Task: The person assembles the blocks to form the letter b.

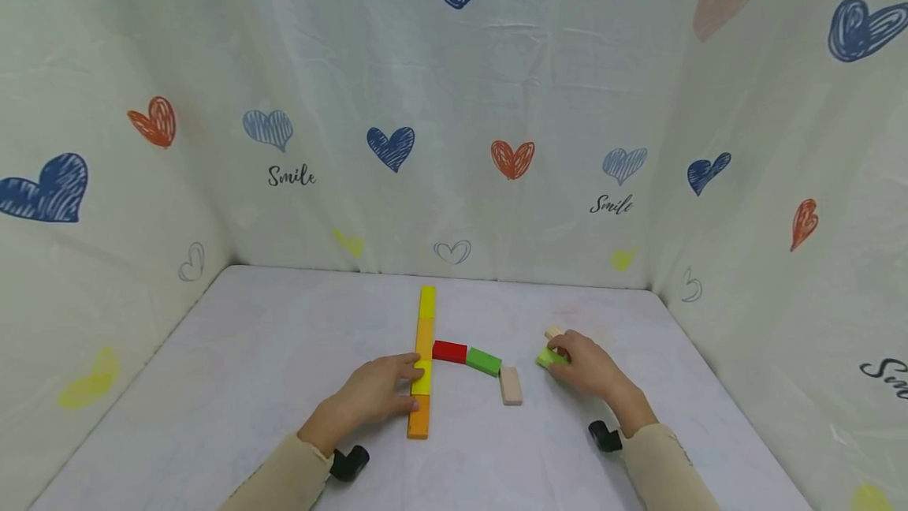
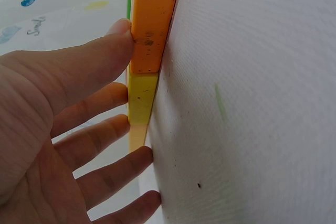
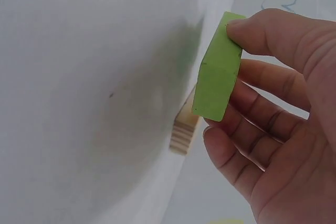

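Several yellow and orange blocks (image 1: 423, 337) lie end to end in a straight row. My left hand (image 1: 372, 389) rests at the row's near part, thumb at the orange block (image 2: 152, 24) and fingertips along the yellow one (image 2: 143, 98), fingers nearly straight. Branching right from the row are a red block (image 1: 450, 351), a green block (image 1: 484, 362) and a pale wooden block (image 1: 511, 386), forming a bent line. On the right, my right hand (image 1: 589, 365) pinches a light green block (image 3: 215, 90) between thumb and fingers. Just behind it lies another plain wooden block (image 3: 182, 136).
A white-covered table (image 1: 284, 314) carries everything. A curtain (image 1: 454, 77) printed with hearts and "Smile" stands behind and on both sides. Black camera mounts (image 1: 350, 464) sit at both wrists, below beige sleeves (image 1: 284, 475).
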Motion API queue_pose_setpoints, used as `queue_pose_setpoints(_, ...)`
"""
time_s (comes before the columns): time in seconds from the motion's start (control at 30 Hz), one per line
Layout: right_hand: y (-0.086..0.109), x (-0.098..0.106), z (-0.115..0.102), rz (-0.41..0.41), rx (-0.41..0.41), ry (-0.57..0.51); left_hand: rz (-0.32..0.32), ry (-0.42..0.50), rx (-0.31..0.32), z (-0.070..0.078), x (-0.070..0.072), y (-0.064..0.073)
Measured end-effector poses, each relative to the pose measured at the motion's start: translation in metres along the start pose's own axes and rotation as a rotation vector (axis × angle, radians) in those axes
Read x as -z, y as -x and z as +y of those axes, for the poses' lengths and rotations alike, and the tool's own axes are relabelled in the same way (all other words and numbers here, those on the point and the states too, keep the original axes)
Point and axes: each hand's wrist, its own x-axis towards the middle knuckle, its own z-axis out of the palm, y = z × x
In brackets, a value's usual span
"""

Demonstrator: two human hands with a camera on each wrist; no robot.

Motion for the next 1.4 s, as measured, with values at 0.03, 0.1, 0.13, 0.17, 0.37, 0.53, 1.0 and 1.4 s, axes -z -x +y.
queue_pose_setpoints(0.03,0.0,0.001,-0.002,0.004,0.009,0.005,0.001,0.0,0.0,0.0,0.0,0.0)
queue_pose_setpoints(0.1,0.0,0.003,-0.007,0.007,0.034,0.017,0.001,-0.002,0.0,0.0,0.001,0.0)
queue_pose_setpoints(0.13,0.0,0.003,-0.01,0.011,0.046,0.021,0.002,-0.003,-0.001,0.0,0.001,0.0)
queue_pose_setpoints(0.17,0.0,0.004,-0.012,0.013,0.057,0.024,0.002,-0.003,-0.002,0.0,0.001,0.0)
queue_pose_setpoints(0.37,0.0,0.002,-0.032,0.009,0.111,0.042,0.004,-0.003,-0.003,-0.001,0.0,0.001)
queue_pose_setpoints(0.53,0.003,-0.002,-0.05,-0.015,0.175,0.078,0.001,0.001,-0.008,0.0,0.0,0.001)
queue_pose_setpoints(1.0,0.003,-0.017,-0.087,-0.094,0.274,0.103,-0.004,0.008,0.018,0.001,0.0,0.001)
queue_pose_setpoints(1.4,0.001,-0.033,-0.111,-0.194,0.324,0.117,-0.011,0.011,0.013,0.002,0.001,0.002)
